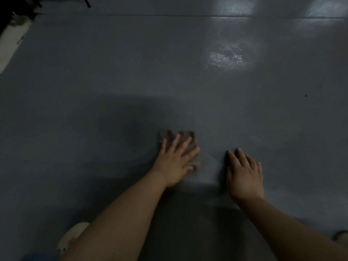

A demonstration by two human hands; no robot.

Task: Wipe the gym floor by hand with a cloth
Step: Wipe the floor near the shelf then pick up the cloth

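Left hand [176, 162], fingers spread, presses brownish folded cloth [180, 136] onto dark grey-blue floor [94, 81]; right hand [244, 176] braces flat; advise even pressure, overlapping strokes.

A white ledge [13, 42] and dark equipment [17, 4] at far left; pale footwear [72, 235] near.

Both forearms are bare from the lower frame edge to the wrist; no sleeve reaches into view. The left hand [174, 162] and right hand [244, 174] are bare, showing no glove, ring, watch or band. Behind the left forearm, at the lower edge, a pale shoe [72, 236] shows beside a strip of blue garment [37, 257]. A second pale shoe [341, 238] lies behind the right forearm.
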